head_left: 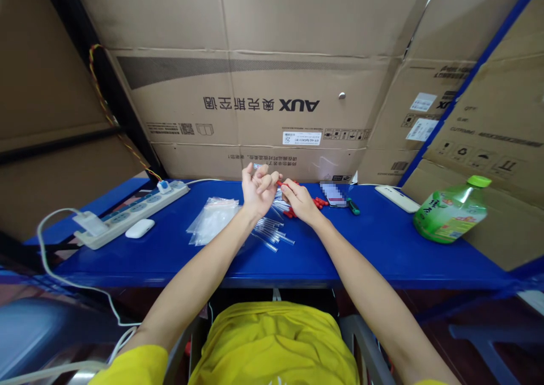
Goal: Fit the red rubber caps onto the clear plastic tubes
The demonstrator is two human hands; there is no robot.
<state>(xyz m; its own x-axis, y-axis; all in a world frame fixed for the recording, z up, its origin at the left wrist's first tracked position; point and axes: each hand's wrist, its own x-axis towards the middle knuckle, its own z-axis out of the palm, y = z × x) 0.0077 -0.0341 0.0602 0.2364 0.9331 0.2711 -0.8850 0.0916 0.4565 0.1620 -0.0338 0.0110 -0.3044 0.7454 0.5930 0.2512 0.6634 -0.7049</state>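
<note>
Raised over the table (365,238), just beyond the clear plastic tubes (276,235) and slightly to their right: right hand (300,199), thumb and fingers pinched on a small red piece (281,184). Just beyond the tubes on their left side: left hand (260,191), palm turned up, fingers curled, fingertips right beside the red piece. Cannot tell any grip of the left hand on that piece or on anything else.

Beneath and between both hands, the tubes, loosely fanned out. Partly under the right hand and to the right of the tubes, a scatter of loose red pieces (319,202). Just left of the tubes, a flat pile of clear plastic bags (216,221).

Farther right of the tubes, past the loose pieces, a flat rectangular item (334,194) with a pixelated face, and next to it a green-and-black tool (353,206), too small to identify. Well to the right of the tubes, a slim white device (398,198), then a large green-labelled bottle (451,214) with a bright green cap, near the table's far right end.

Well to the left of the tubes, a white earbud case (140,229) beside a long power strip (147,206), with a white charger (90,224) plugged into the strip's near end. Behind the tubes, upright cardboard (255,85) with upside-down AUX printing.
</note>
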